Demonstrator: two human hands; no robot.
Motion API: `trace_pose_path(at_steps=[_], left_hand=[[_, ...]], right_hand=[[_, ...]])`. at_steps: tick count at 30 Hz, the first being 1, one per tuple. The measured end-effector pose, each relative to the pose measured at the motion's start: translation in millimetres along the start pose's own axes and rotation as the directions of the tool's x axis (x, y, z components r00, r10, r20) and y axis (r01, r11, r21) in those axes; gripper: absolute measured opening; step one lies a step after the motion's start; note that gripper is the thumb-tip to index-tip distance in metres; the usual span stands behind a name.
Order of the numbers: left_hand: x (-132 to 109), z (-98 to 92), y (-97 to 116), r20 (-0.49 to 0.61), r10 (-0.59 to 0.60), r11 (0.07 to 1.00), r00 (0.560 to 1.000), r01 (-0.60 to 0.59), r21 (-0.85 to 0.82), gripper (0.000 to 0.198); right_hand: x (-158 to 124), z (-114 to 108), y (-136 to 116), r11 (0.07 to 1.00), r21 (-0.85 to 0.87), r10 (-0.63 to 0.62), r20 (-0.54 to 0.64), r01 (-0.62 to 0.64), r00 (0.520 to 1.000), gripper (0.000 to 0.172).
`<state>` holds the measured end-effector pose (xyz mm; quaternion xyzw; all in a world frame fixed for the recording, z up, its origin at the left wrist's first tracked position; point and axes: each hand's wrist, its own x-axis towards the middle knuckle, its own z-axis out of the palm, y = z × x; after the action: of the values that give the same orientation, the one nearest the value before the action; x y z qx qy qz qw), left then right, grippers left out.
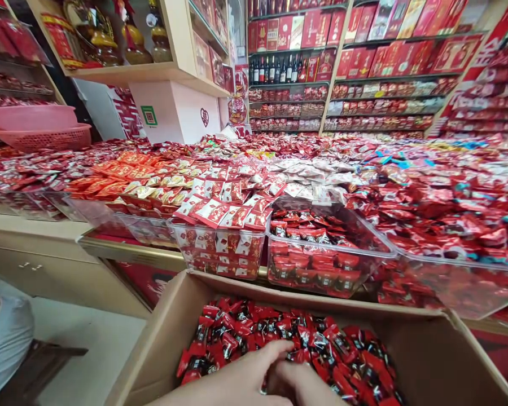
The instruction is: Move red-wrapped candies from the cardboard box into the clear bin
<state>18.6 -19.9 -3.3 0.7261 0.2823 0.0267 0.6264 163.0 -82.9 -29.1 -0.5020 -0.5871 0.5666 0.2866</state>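
A large open cardboard box (427, 349) stands at the bottom of the head view, with many red and black wrapped candies (237, 324) inside. Over these candies, my left hand (254, 369) reaches in from the lower left, its fingers bent. My right hand (302, 383) is right beside it, at the bottom edge, with its fingertips hidden near the left hand. What lies between the two hands is too hidden to name. Just beyond the box, a clear plastic bin (334, 248) holds similar red and black candies in rows.
A clear bin of red and white packets (222, 242) adjoins on the left. More candy bins spread right and behind. Pink baskets (38, 129) sit at the far left. A seated person's light clothing (8, 338) shows at lower left. Shelves of red boxes (296, 34) line the back.
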Motion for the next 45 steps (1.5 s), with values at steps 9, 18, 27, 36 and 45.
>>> trace_pose_path(at_steps=[9,18,27,36,45], left_hand=[[4,-3.0,18,-0.215,-0.028,0.881,0.976,-0.078,-0.466,0.063],[4,-2.9,25,-0.338,0.036,0.877,0.941,-0.192,-0.441,0.048],[1,-4.0,21,-0.305,0.027,0.871,0.952,-0.172,-0.460,0.042],[-7,-2.3,20,0.031,0.050,0.684,0.998,-0.012,-0.730,0.040],[2,6.7,22,-0.180,-0.018,0.820,0.983,-0.089,-0.566,0.039]], right_hand=[[-1,-22,-38,0.897,0.441,0.102,-0.258,0.023,0.961,0.024],[-10,-28,-43,0.782,0.615,0.152,-0.348,0.103,0.925,0.022],[-10,-36,-39,0.901,0.429,0.102,-0.364,0.069,0.926,0.024],[-28,-41,-59,0.899,0.426,-0.063,-0.102,0.100,0.993,0.028],[-15,-42,-49,0.877,0.480,0.135,-0.285,0.019,0.949,0.026]])
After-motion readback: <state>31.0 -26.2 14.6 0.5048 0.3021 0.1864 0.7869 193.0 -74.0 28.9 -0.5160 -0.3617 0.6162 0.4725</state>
